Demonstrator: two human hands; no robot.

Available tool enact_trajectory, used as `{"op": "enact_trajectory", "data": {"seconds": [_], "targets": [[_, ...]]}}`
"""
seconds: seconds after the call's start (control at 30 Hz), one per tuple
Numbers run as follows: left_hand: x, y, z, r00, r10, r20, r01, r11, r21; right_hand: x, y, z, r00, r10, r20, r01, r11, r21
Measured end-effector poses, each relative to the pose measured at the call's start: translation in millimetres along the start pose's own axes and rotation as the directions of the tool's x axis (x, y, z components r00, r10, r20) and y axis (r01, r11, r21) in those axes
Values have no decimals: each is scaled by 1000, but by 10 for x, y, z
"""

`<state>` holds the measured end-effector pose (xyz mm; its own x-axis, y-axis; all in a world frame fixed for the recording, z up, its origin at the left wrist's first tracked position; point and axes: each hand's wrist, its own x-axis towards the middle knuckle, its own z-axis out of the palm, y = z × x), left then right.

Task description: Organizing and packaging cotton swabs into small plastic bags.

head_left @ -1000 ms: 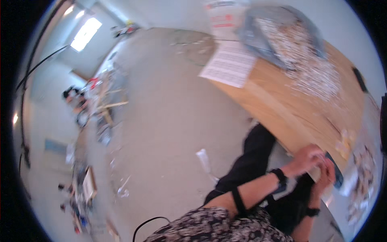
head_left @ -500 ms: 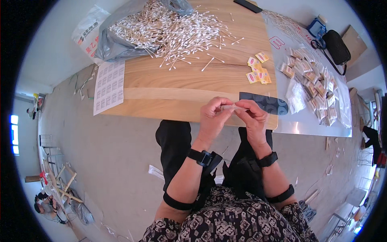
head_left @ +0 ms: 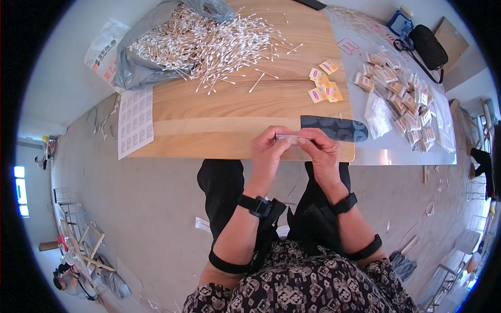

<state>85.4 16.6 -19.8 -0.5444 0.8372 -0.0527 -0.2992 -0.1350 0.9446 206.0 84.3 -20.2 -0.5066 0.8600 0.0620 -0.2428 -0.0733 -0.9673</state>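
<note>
**Thin clear plastic piece (head_left: pixel 287 136) pinched between left hand (head_left: pixel 267 151) and right hand (head_left: pixel 322 156), above front edge of worktop (head_left: pixel 219 125)**

Hands: close together, fingertips narrowed on the plastic piece, one hand at each end. Contents of the piece too small to tell. Wrists out past the front edge, over black trousers (head_left: pixel 222 188).

Edges and room: bare wood leftward from the left hand as far as the printed sheet (head_left: pixel 135 122); sheet partly beyond the worktop's left edge. More bare wood between hands and swab pile (head_left: pixel 224 47). Tighter on the right: dark strip (head_left: pixel 334 129) just beside the right hand, far end across the worktop's right edge. Contact between hand and strip: cannot tell. Yellow cards (head_left: pixel 323 88) near the same edge, beyond the strip.

Counts: plastic piece in hand, one. Printed sheet, one. Dark strip with round shapes, one. Yellow cards, at least five, partly overlapping. Swabs, far too many to count, spilling from one grey bag (head_left: pixel 128 68). Filled packets (head_left: pixel 402 99), more than a dozen, heaped; exact number hidden. Black pouch (head_left: pixel 429 47), one. Blue bottle (head_left: pixel 400 21), one. Black bands on the arms, four.

Surface and room: light brown wood grain; pale surface (head_left: pixel 376 155) adjoining at right, under packets and crumpled clear plastic (head_left: pixel 377 116). Grey floor (head_left: pixel 156 208) with scattered scraps. Bright window (head_left: pixel 21 190) far left; another person (head_left: pixel 65 281) at lower left.
</note>
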Motion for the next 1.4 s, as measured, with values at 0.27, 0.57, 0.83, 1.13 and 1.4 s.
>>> {"op": "enact_trajectory", "data": {"seconds": [0.27, 0.57, 0.83, 1.13, 1.4], "targets": [[-14, 43, -72, 1000, -6, 24, 4, 999, 52, 40, 9, -35, 1000, -15, -1, 15, 1000, 5], [93, 111, -50, 999, -30, 20, 27, 992, 124, 92, 17, -69, 999, 3, 39, -3, 1000, 5], [101, 134, -104, 996, 34, 85, -61, 940, 334, 162, -54, -94, 998, 14, 58, -9, 996, -93], [47, 248, 38, 707, 609, 358, -636, 328, 698, 60, -176, 3, 845, -508, 169, 502, 642, -580], [-334, 87, -90, 821, 473, 319, -521, 395, 757, -412, -55, -210, 888, 455, -56, -449, 888, 94]]}}
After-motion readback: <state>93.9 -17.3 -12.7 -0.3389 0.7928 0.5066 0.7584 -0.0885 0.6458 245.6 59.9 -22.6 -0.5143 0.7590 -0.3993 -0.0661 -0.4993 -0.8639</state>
